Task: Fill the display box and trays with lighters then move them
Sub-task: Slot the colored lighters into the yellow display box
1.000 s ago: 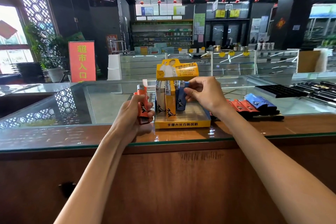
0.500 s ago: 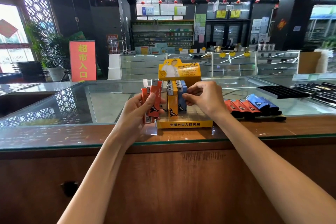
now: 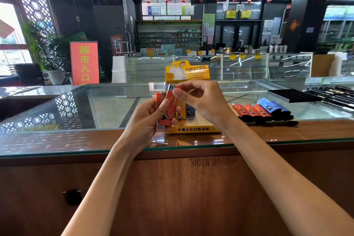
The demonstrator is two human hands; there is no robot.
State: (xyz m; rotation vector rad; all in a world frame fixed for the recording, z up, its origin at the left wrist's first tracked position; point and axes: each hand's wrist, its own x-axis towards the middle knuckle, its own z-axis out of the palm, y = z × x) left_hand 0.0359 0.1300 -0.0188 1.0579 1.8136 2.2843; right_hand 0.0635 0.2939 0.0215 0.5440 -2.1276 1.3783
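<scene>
Where the two hands met in front of the yellow display box [image 3: 191,129], much of the box was blocked from sight; only its front lip with printed characters and its tall header card stood clear. The left hand [image 3: 145,122] was closed around a small bunch of orange lighters [image 3: 168,110], held upright, a QR label showing low on one; how many were in the bunch could not be counted, as fingers covered them. The right hand [image 3: 203,101] had thumb and forefinger pinched at the top of the foremost orange lighter, though the exact contact was hard to make out. Behind the hands, a yellow and a blue lighter stood in the box, partly hidden. To the right, on the glass counter [image 3: 57,140], a row of loose lighters [image 3: 262,110], orange then blue, lay flat. A black tray [image 3: 293,95] sat farther right, its contents unclear.
</scene>
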